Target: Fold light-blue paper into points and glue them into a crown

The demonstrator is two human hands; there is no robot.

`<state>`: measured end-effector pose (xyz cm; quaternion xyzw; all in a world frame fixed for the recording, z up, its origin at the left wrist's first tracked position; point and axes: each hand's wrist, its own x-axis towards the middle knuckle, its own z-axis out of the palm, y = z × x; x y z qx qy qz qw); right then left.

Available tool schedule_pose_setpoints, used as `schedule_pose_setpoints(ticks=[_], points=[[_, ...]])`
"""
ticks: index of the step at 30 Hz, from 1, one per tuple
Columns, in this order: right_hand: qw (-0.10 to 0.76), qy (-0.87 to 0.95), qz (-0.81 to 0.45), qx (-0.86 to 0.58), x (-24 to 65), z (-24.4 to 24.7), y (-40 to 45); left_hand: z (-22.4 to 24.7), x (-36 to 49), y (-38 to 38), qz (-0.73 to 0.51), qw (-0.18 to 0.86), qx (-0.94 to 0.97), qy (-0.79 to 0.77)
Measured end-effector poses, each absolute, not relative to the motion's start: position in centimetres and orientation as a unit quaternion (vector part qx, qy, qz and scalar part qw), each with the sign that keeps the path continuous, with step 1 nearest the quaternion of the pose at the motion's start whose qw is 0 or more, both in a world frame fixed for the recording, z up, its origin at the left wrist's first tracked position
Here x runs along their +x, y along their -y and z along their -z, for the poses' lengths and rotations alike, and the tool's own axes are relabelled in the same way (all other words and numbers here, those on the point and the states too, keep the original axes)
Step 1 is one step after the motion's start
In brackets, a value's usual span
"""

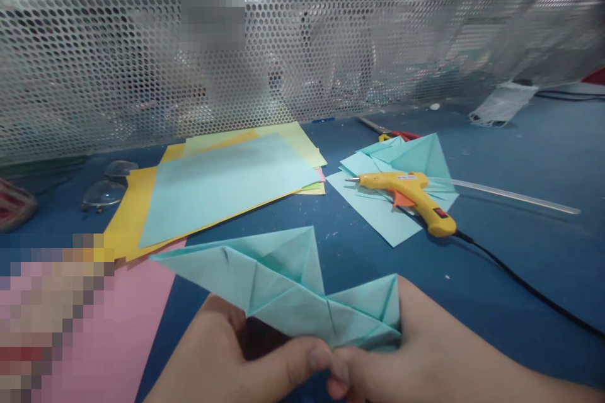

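Observation:
Close in front of me is a folded light-blue paper piece with pointed flaps and creased pockets, held above the blue tabletop. My left hand grips its lower left edge, thumb along the bottom. My right hand closes round its right end, and the two thumbs meet at the lower middle. The other fingers are mostly hidden behind the paper. Beyond my right hand lies a yellow glue gun with an orange trigger, resting on more folded light-blue paper. A clear glue stick juts from its back.
Left of centre lies a stack of coloured sheets, light blue on top of yellow. A pink sheet is at lower left, eyeglasses behind it. Red-handled scissors, a face mask and a perforated metal screen stand farther back.

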<state>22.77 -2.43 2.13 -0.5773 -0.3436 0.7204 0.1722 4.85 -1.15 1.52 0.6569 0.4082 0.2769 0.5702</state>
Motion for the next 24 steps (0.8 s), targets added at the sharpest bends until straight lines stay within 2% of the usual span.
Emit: schedule_pose_setpoints(ticks=[2,6,9,12,18,24], points=[[0.157,0.368,-0.711,-0.579,22.9,-2.6,2.3,-1.2,4.9,1.1,-0.284,0.576,0.641,-0.421],[0.123,0.458,-0.686,-0.551,23.5,-3.1,1.9,-1.2,5.2,0.7,-0.236,0.671,0.522,-0.47],[0.121,0.47,-0.667,-0.564,23.8,-3.0,2.0,-1.6,5.5,0.3,-0.215,0.691,0.469,-0.506],[0.172,0.468,-0.683,-0.533,24.3,-2.6,2.2,-2.0,5.6,0.1,-0.223,0.695,0.468,-0.499],[0.331,0.445,-0.757,-0.346,25.3,-1.8,2.0,-2.6,5.3,0.6,-0.281,0.663,0.455,-0.524],[0.399,0.407,-0.748,-0.34,24.7,-1.1,1.9,-2.1,4.9,1.1,-0.254,0.66,0.453,-0.543]])
